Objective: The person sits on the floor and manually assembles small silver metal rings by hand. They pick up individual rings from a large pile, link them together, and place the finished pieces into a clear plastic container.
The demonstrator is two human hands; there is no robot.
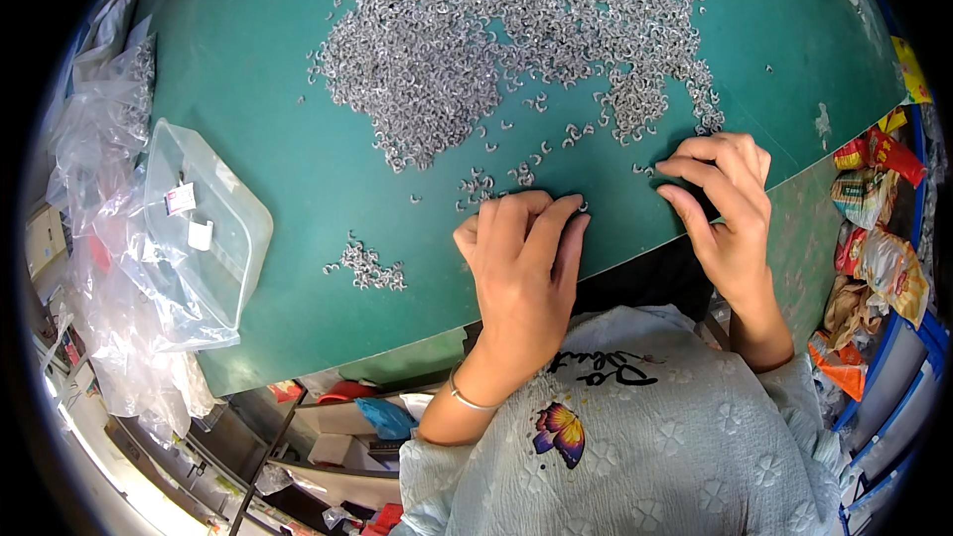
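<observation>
The left hand (521,268) lay knuckles up at the table's near edge, fingers curled together over a tiny clip at their tips; whether they gripped it could not be told. The right hand (725,208) hovered beside it, thumb and forefinger slightly apart and empty, above scattered clips. A small sorted pile (369,268) lay to the left. Beyond spread the main heap (496,40) on the green mat (298,169). Picking seemed under way; the next pinch would need fine fingertip aim.

Just one view here: a head-worn fisheye is looking steeply down and forward from close above, taking in the green table (298,189) with edges bending toward the rim.
</observation>
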